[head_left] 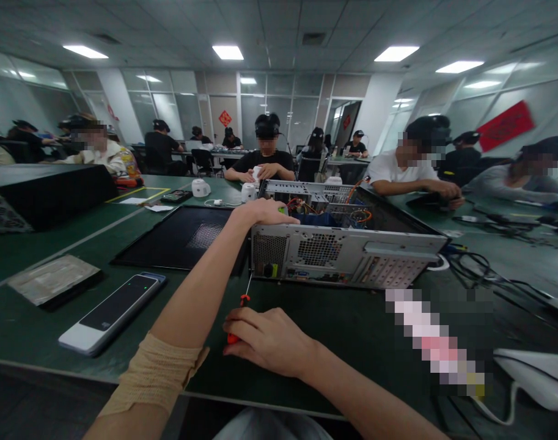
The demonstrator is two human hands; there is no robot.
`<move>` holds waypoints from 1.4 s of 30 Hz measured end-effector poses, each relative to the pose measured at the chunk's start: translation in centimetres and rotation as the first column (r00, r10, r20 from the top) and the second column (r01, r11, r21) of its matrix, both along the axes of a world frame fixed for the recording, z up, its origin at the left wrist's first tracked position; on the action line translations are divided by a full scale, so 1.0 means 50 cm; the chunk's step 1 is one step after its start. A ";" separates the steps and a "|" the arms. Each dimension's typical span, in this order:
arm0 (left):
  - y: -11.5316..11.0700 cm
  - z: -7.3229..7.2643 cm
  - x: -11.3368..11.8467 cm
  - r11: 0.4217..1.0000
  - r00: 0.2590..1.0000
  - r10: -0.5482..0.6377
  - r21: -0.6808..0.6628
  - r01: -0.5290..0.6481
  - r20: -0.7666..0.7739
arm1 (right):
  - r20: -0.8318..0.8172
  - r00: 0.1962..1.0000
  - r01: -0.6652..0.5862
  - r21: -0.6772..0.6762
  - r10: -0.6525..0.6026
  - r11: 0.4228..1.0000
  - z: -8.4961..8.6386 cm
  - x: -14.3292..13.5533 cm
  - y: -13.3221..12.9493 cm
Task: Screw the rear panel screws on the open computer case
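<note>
A silver desktop computer case lies on its side in front of me, with its top open and the vented back panel facing me. My left hand grips the case's near left edge from above; some of its fingers are hidden inside. Coloured wires show within the case. In my right hand is a screwdriver with an orange-red and black handle. Its thin shaft points up toward the lower left corner of the back panel. Whether the tip touches a screw cannot be made out.
A black vented side panel lies left of the case. Nearer me are a white-and-black device and a flat metallic drive. Black cables run along the right, by a white object. Co-workers sit across the green table.
</note>
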State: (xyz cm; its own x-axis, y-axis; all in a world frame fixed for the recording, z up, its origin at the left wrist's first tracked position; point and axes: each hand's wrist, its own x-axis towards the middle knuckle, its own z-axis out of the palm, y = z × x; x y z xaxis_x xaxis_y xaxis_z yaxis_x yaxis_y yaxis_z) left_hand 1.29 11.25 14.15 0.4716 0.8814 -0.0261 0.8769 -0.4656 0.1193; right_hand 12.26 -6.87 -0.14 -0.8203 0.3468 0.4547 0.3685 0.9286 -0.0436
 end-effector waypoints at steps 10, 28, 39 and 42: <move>-0.004 0.002 0.003 1.000 1.000 0.007 0.004 -0.007 -0.029 | 0.012 0.998 -0.059 -0.038 0.059 0.998 -0.001 0.009 0.000; 0.011 -0.007 -0.003 1.000 0.999 0.008 0.029 -0.007 -0.041 | -0.113 0.993 -0.011 0.074 0.019 0.997 -0.019 0.008 0.010; 0.002 -0.002 -0.003 1.000 0.999 -0.005 0.025 0.006 -0.045 | 0.004 1.000 -0.016 -0.109 0.016 0.994 0.001 0.004 0.002; 0.000 -0.002 -0.002 1.000 0.999 0.002 0.028 0.000 -0.053 | -0.002 1.000 0.003 -0.124 -0.003 0.992 -0.004 0.005 0.005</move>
State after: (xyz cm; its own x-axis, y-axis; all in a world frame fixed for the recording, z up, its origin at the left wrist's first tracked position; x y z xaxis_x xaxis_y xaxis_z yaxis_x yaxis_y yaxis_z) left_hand 1.19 11.26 14.05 0.4693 0.8827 -0.0264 0.8822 -0.4672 0.0591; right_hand 12.51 -6.60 -0.35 -0.8182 0.4028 0.4102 0.3708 0.9150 -0.1588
